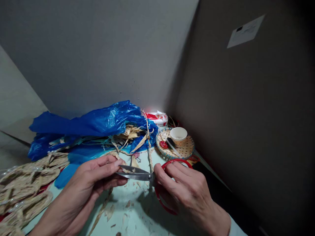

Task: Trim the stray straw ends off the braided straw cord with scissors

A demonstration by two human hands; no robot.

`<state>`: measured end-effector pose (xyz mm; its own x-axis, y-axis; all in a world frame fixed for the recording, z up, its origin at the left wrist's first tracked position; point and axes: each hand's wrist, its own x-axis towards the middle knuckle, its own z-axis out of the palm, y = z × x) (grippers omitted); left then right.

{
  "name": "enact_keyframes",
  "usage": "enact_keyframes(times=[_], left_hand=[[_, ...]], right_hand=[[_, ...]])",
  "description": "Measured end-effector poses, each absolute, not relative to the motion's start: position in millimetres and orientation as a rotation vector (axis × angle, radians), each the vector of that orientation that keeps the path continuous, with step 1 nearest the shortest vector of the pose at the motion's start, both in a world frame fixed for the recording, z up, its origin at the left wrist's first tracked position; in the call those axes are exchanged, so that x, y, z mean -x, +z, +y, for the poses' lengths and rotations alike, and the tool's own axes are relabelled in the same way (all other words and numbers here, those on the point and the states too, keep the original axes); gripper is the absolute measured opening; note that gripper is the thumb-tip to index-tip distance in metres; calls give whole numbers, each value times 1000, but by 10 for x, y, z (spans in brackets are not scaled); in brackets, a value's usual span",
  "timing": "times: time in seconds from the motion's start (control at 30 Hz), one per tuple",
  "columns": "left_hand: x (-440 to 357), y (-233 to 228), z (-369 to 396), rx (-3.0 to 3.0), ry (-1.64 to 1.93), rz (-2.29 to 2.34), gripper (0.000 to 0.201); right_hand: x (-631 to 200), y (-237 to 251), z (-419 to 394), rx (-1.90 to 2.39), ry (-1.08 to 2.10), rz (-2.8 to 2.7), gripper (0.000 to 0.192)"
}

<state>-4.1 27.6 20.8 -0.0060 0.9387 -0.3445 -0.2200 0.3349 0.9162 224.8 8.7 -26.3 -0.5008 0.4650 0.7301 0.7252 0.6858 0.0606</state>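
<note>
My right hand (187,186) is closed around the red-handled scissors (139,176), whose blades point left and stand slightly apart. Their tips reach the fingers of my left hand (98,175), which pinches a pale dried plant strip, seemingly husk (126,168). Part of the strip lies between the blades. A braided cord (149,141) of the same pale fibre runs upright behind the scissors. Below my left hand a twisted strand (100,213) hangs down over the table.
A blue plastic bag (86,123) with dried husks (130,132) lies at the back. A woven tray (188,149) holds a white cup (178,133) and a red round lid (163,145). Braided pieces with beads (27,186) are at left. Scraps litter the pale green table (140,219). Walls close in behind and right.
</note>
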Motion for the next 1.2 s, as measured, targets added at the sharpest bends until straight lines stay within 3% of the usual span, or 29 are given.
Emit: enact_keyframes(times=[0.43, 0.7, 0.87, 1.03, 1.1, 1.2], left_hand=[[65, 106, 310, -810, 1070, 1216, 7], [98, 29, 334, -833, 1021, 1192, 7], [33, 84, 312, -867, 1033, 1209, 14], [-99, 139, 264, -935, 1009, 1239, 23], [-114, 126, 245, -903, 996, 1222, 24], [-97, 87, 220, -843, 996, 1193, 40]], right_hand=[[-2268, -306, 88, 970, -292, -2266, 19], [-2225, -327, 96, 1097, 470, -2234, 6], [-2153, -310, 126, 1226, 908, -1800, 16], [-2007, -309, 142, 1127, 1436, -1363, 46], [-1960, -308, 118, 1111, 1514, -1305, 49], [-1954, -294, 86, 1044, 1587, -1261, 46]])
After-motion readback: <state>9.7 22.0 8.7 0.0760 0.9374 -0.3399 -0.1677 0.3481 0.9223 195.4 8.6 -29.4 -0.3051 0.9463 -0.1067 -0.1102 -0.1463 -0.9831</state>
